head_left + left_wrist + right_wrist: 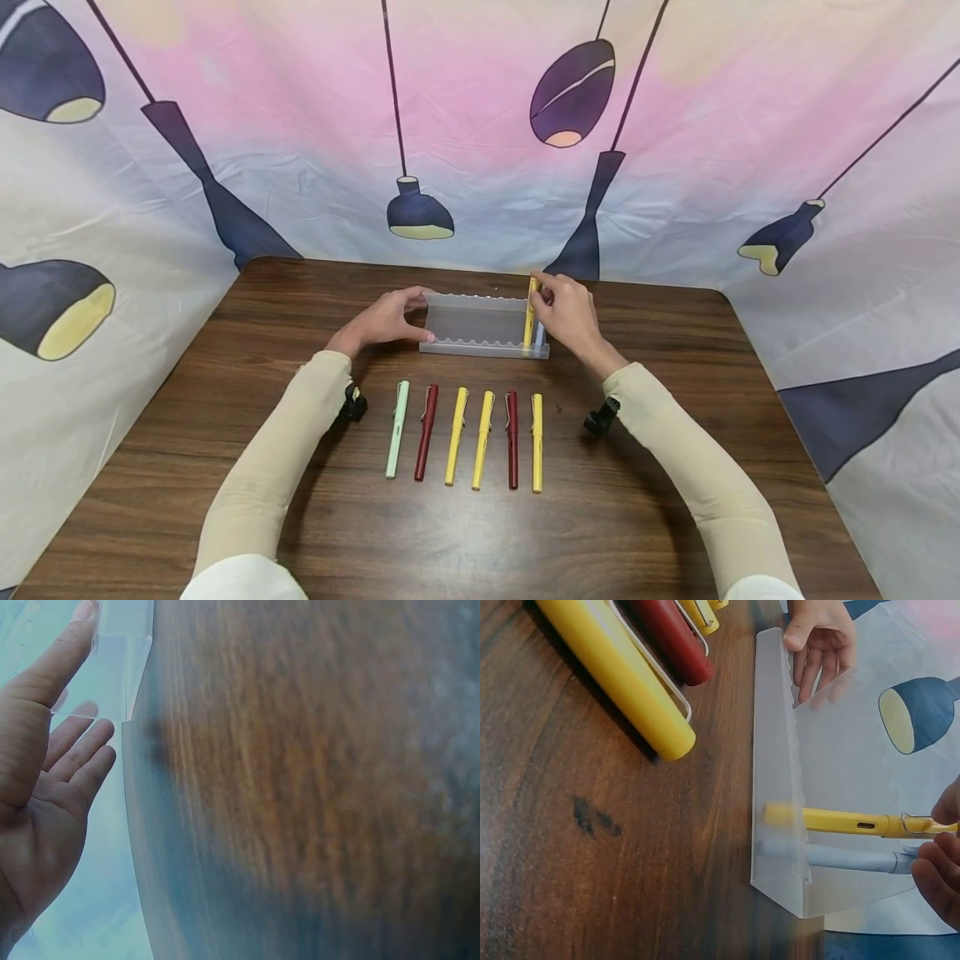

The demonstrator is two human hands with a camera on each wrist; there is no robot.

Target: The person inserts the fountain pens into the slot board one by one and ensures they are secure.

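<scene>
A frosted clear pen tray (480, 350) with scalloped edges stands toward the back of the table. My left hand (388, 317) holds its left end, thumb at the front edge and fingers around the back; the left wrist view shows the thumb (56, 667) on the clear plastic. At the tray's right end, my right hand (567, 312) pinches the upper end of a yellow pen (847, 821) near its clip. This pen's lower end sits behind the tray's front wall. Right beside it in the tray lies a light blue pen (847, 857), partly covered by the right fingers.
In front of the tray, several pens lie in a row: a light green pen (397, 429), a dark red pen (426, 432), two yellow pens (457, 436) side by side, another dark red pen (512, 440) and a yellow pen (537, 443). A printed cloth (480, 150) hangs behind the table.
</scene>
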